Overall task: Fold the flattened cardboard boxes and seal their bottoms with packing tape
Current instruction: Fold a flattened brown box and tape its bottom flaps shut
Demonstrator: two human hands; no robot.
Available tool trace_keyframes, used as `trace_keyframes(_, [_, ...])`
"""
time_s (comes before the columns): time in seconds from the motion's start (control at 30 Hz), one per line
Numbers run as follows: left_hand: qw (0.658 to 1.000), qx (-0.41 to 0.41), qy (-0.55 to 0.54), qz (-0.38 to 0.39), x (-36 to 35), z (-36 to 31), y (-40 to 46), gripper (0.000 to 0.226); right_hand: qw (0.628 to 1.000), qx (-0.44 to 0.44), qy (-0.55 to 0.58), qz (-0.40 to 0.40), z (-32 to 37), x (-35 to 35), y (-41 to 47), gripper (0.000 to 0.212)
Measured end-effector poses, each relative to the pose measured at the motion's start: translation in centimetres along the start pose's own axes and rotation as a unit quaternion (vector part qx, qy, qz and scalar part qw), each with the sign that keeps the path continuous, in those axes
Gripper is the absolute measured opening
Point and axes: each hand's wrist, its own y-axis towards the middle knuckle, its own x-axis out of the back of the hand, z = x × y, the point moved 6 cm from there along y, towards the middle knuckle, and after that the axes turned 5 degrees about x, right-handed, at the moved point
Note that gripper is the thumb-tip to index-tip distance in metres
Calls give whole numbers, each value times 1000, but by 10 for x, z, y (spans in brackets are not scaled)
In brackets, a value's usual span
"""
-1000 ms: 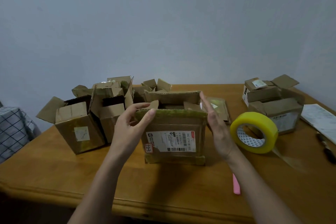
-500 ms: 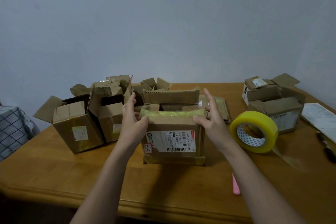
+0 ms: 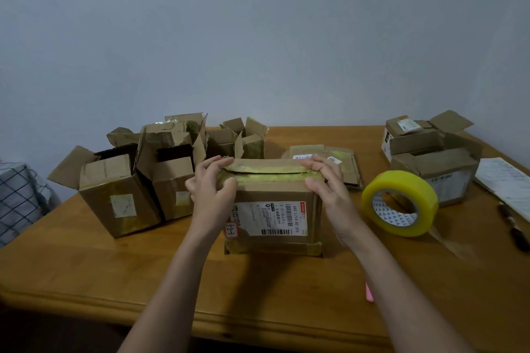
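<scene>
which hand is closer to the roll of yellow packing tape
Right. The right hand presses the box flaps just left of the tape roll; the left hand holds the box's far end.
</scene>
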Motion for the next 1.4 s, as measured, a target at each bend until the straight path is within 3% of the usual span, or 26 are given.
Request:
trace_keyframes(0.2, [993,33,-106,32,-3,11,-4,32,997,-75,5,29,-11,-10,-7,14])
trace_keyframes(0.43, [990,112,-47,70,-9,19,-23,30,987,-154,-8,50,-15,1,-16,17])
trace_keyframes(0.57, [990,83,-86,68,-13,30,-39,30,990,-140,13,15,-31,5,-39,16])
trace_keyframes(0.67, [988,73,-117,74,-13,33,-45,50,993,-118,31,3,-29,4,-43,29])
trace_keyframes(0.77, [991,61,-104,64,-10,36,-49,52,991,-126,35,0,-27,4,-41,45])
trace_keyframes(0.93, [993,31,-102,58,-12,36,-55,63,993,-120,-5,10,-26,7,-47,30])
trace_keyframes(1.07, [995,16,-86,55,-14,37,-55,65,992,-114,-53,18,-26,11,-46,42])
trace_keyframes(1.4, [995,12,-88,48,-16,42,-61,56,993,-105,-52,-21,-35,17,-40,33])
